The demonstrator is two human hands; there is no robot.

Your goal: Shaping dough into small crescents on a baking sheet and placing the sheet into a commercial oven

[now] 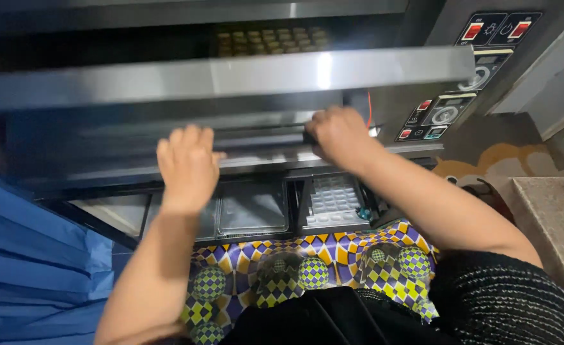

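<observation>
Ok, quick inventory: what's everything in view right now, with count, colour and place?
Oven door: one, steel, swung open across the upper frame.
Baked pieces: many, golden brown, in rows inside the upper chamber.
Control panel: one, dark with red switches and dials, upper right.
Trays: several, grey metal, below the oven.
Patterned cloth: one, purple, yellow and white, bottom centre.
Blue sheet: one, lower left.
Counter: one, beige, right edge.
Left hand: on the lower door edge.
Right hand: gripping the door handle.

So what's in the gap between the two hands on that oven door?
In the head view, only a bare stretch of the door's metal handle bar lies between the left hand and the right hand; nothing else sits there.
</observation>
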